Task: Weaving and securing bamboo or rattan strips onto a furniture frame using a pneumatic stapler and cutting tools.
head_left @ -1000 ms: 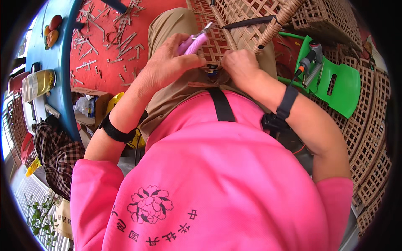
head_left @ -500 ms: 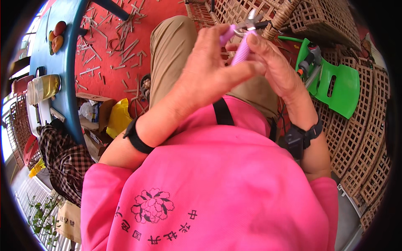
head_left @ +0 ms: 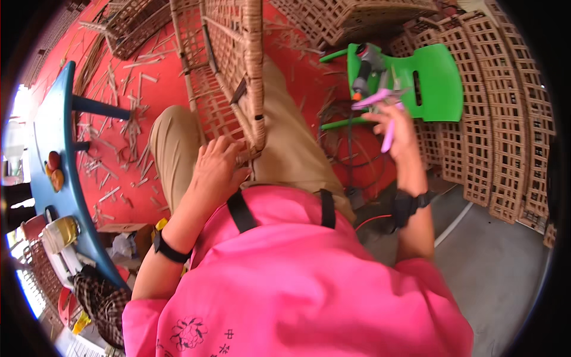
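Observation:
A brown woven wicker basket [head_left: 254,77] leans upright between my knees, one thick wrapped edge running down toward my lap. My left hand [head_left: 217,169] grips its lower corner, fingers and thumb around the edge. Out to the right, my right hand [head_left: 397,128] holds a pair of pliers [head_left: 389,135] with pink-purple handles spread apart. The metal jaws are blurred. The pliers are over the near left part of a green plastic chair [head_left: 443,83], on which a grey and black power drill [head_left: 370,62] lies.
A blue table [head_left: 80,196] curves along the left, with fruit [head_left: 55,169] and a jar [head_left: 62,232] on it. Wood offcuts [head_left: 140,89] litter the red floor. Woven panels [head_left: 485,119] stand at the right. Cables [head_left: 351,149] trail below the chair.
My hands have parted. The right hand has carried the pliers right, over to the green chair, while the left has come down onto the basket. The basket now stands between my legs; my view has shifted.

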{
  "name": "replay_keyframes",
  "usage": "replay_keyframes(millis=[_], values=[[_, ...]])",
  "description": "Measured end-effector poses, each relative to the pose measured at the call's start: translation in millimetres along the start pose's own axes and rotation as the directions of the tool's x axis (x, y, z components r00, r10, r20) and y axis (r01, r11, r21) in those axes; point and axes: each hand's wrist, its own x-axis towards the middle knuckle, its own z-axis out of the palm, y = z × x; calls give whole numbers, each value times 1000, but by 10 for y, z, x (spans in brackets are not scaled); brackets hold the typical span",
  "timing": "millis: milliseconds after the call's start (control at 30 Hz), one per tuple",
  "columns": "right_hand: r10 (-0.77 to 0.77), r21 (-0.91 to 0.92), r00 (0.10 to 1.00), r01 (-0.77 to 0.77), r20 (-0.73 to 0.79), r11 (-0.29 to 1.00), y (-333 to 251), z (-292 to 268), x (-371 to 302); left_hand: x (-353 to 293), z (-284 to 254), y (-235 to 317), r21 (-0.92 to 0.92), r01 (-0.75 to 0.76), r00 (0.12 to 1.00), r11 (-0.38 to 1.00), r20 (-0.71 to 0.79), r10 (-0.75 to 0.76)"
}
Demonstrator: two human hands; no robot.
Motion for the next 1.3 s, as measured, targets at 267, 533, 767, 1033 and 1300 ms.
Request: replay_keyframes(millis=[267, 533, 767, 1033, 1300], values=[[57, -382, 861, -283, -505, 880, 925, -1914, 1593, 42, 339, -265, 28, 45, 999, 999, 18, -46], [26, -383, 885, -227, -464, 896, 1388, -2409, 2358, 89, 187, -200, -52, 92, 995, 994, 36, -90], [-366, -523, 733, 17, -573, 852, 839, -1751, 1883, 97, -236, -37, -3, 43, 999, 999, -30, -43], [-679, -67, 734, 677, 0, 733, -136, 147, 907, 60, -778, 237, 334, -135, 991, 933, 22, 135], [-742, 52, 654, 744, 147, 666, -757, 1965, 433, 34, -1086, 870, 88, -188, 979, 978, 92, 180]])
